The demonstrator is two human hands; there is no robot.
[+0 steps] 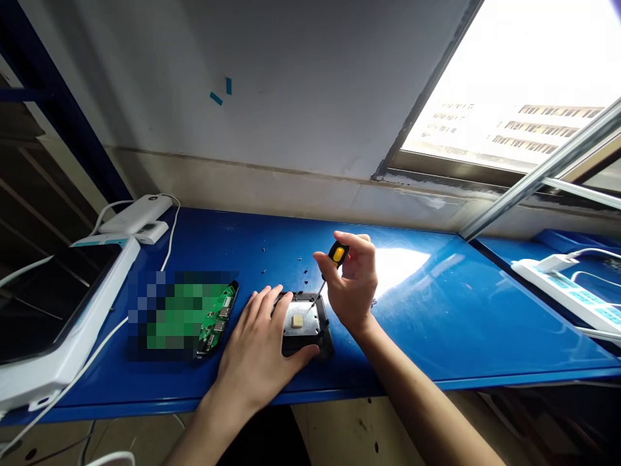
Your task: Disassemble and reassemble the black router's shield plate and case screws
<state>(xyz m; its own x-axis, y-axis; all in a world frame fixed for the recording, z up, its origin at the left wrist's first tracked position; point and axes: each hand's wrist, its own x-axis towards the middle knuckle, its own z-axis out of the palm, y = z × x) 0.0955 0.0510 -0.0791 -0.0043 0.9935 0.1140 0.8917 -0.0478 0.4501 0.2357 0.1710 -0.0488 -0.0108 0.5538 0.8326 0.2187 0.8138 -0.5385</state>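
Observation:
My left hand (262, 336) lies over the left side of a black plastic housing (326, 343), thumb at its near edge and index finger by its far edge, holding it against the table. Inside the housing is a silvery metal plate (306, 317) with a small beige square pad (297, 321). My right hand (356, 281) is closed around the black and yellow handle of a screwdriver (338, 254). The shaft slants down, its tip at the plate's far right corner. Left of my left hand lies a green circuit board (218, 320), partly pixelated.
Several small screws (305, 272) lie beyond the housing on the blue table (436, 310). A white device with a dark screen (58, 298) and a white power bank (138, 213) stand at left, with cables. A power strip (577, 298) is at right, past a metal post (514, 194).

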